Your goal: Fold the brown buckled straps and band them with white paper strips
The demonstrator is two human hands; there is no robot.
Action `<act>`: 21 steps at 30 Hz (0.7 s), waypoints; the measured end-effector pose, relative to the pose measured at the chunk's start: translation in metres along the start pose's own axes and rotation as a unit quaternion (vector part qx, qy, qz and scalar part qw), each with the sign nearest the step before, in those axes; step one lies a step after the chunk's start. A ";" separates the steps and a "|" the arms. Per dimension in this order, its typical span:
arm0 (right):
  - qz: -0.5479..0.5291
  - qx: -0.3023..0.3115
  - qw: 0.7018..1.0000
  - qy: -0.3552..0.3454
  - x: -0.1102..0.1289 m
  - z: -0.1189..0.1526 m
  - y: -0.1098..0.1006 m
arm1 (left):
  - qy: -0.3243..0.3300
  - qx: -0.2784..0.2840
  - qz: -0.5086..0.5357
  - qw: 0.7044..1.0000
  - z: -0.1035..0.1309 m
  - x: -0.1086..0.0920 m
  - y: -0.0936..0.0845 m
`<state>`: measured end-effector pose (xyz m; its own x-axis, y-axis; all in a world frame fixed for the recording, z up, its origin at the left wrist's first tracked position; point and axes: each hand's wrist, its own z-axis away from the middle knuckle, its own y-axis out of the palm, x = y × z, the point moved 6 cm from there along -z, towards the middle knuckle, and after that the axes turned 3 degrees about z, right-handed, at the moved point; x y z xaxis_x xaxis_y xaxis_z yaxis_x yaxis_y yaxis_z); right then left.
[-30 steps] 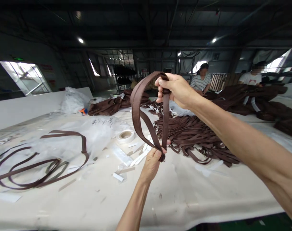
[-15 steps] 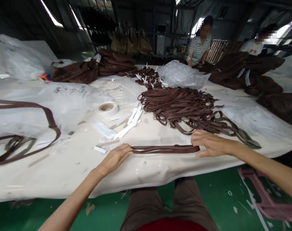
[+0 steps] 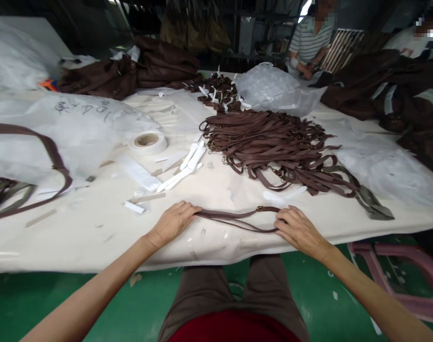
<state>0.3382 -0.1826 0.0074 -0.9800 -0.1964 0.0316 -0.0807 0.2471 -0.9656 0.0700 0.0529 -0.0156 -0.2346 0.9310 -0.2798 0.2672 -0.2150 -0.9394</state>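
A folded brown strap stretches between my two hands just above or on the front of the cloth-covered table. My left hand pinches its left end, fingers pressed together. At the strap's right end, my right hand has its fingers curled round the fold. The strap's two layers part in the middle, and a small metal buckle shows on the upper one near my right hand. Beyond it lies a big heap of similar brown straps with metal clips.
A roll of white tape and white strips lie ahead of my left hand. A looped strap rests on plastic at left. Clear plastic, brown bags and a co-worker in a striped shirt are farther back.
The strap was pulled straight with its layers close together; now it is slacker and the layers bow apart. My right hand has curled over its end. The view has tilted downward.
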 end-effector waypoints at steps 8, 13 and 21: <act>-0.053 -0.057 0.997 0.015 -0.022 0.015 0.016 | 0.013 0.029 -0.003 0.999 0.003 -0.008 -0.002; -0.024 -0.040 0.999 0.028 -0.024 0.019 0.014 | 0.027 0.034 0.029 0.999 0.005 -0.006 -0.001; 0.081 -0.003 0.995 0.063 -0.007 -0.007 0.003 | 0.070 -0.012 0.065 0.995 0.002 -0.005 -0.006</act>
<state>0.3433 -0.1740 0.0058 -0.9951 -0.0333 -0.0928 0.0804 0.2716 -0.9591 0.0676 0.0494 -0.0093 -0.0649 0.9277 -0.3676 0.3092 -0.3316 -0.8913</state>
